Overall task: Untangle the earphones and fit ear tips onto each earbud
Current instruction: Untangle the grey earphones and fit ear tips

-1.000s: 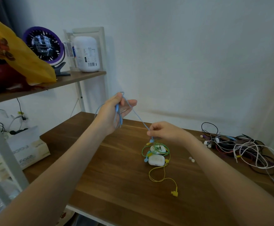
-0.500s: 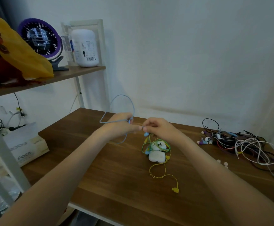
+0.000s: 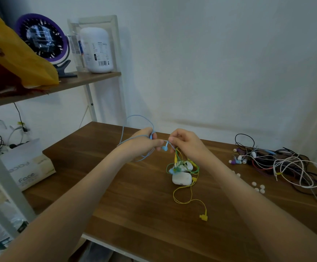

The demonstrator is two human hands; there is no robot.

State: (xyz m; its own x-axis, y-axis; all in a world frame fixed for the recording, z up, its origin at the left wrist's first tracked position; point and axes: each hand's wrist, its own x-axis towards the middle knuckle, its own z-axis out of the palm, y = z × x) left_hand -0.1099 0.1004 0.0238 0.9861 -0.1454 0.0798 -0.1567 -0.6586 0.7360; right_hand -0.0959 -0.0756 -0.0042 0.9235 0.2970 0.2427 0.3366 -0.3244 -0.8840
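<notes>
Both hands hold the blue earphones' cable (image 3: 124,129) above the wooden table (image 3: 135,205). My left hand (image 3: 144,142) grips a looped bundle of it, the loop arcing up to the left. My right hand (image 3: 186,142) pinches the cable close by, and a blue earbud (image 3: 164,148) dangles between the two hands. Green and yellow cables hang from under my right hand to a tangle (image 3: 180,165) around two white earbud cases (image 3: 181,179). The yellow cable (image 3: 184,197) trails toward me and ends in a yellow plug (image 3: 203,217). Several loose white ear tips (image 3: 258,186) lie to the right.
A heap of tangled white, black and red earphones (image 3: 286,167) covers the table's right end. On the left, a shelf (image 3: 78,80) carries a purple fan, a white bottle and a yellow bag. A tissue box (image 3: 27,167) sits lower left.
My left hand came down from its raised position to meet my right hand. The stretched blue cable has gone slack into a loop, and the blue earbud now hangs between the hands.
</notes>
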